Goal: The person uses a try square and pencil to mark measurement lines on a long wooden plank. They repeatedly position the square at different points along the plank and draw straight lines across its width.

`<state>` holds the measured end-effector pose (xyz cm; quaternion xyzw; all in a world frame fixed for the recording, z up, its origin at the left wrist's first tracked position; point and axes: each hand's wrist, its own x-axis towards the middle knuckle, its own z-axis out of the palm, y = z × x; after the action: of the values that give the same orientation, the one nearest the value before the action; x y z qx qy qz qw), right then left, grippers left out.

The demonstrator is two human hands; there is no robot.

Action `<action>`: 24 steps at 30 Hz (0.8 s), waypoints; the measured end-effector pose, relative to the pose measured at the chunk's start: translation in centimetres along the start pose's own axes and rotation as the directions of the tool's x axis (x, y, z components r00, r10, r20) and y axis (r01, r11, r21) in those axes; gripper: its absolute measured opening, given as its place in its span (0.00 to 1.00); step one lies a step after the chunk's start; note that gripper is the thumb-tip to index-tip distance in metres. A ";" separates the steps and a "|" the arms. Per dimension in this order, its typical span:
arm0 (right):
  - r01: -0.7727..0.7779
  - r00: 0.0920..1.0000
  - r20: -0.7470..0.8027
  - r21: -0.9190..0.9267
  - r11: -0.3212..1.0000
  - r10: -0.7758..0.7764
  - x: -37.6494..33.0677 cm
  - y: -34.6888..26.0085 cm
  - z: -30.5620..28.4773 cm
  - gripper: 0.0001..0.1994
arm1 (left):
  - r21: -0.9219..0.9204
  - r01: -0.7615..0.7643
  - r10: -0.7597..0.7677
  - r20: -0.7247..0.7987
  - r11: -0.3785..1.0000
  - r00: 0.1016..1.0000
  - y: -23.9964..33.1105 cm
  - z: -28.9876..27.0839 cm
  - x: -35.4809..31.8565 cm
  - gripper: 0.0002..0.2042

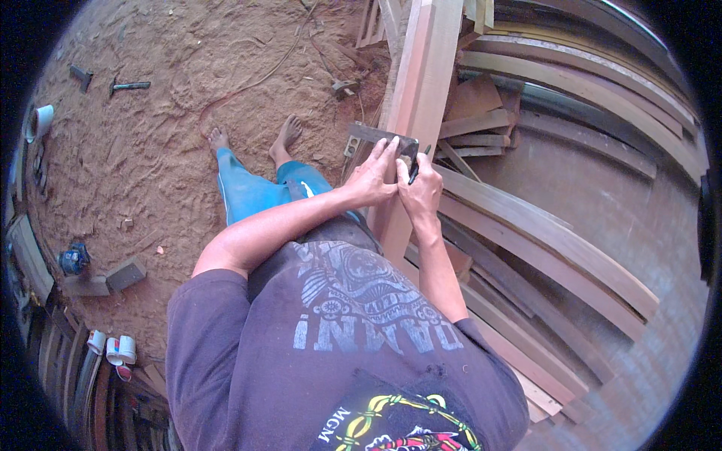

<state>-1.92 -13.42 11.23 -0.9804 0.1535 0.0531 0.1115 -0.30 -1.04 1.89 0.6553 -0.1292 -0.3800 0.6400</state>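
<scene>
A slim dark pen (414,173) is gripped in the closed fingers of the right hand (423,188), just beside a dark try square (368,134). The square is pressed by the outstretched fingers of the left hand (370,177); whether that hand is closed around it cannot be told. The square is laid across a long wooden beam (430,83), with 1 end projected past the beam's left edge. Both hands are held close together over the beam.

To the right, long planks (549,244) and short offcuts (475,120) are piled. On the left, 2 bare feet (287,137) are planted on loose brown ground (173,173). Farther out, a hammer (132,86), a blue power tool (73,260), 2 wood blocks (125,274) and 3 white cups (96,342) are scattered.
</scene>
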 end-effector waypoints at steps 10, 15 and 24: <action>-0.014 1.000 -0.023 -0.001 1.000 0.014 0.0 0.0 0.2 0.15 | 0.011 -0.036 0.036 -0.006 0.999 0.999 -0.4 0.1 0.1 0.52; -0.020 1.000 -0.024 -0.016 1.000 0.020 0.0 -0.1 0.3 0.15 | 0.000 -0.044 0.044 -0.013 0.999 0.999 -0.5 0.1 0.3 0.51; -0.041 0.999 0.011 0.022 0.999 0.041 0.1 -0.1 -0.2 0.15 | -0.025 -0.034 0.033 -0.027 0.999 0.999 -0.1 -0.1 0.3 0.52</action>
<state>-1.74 -13.43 11.43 -0.9755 0.1735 0.0589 0.1221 -0.12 -1.14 1.70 0.6497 -0.1267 -0.3621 0.6563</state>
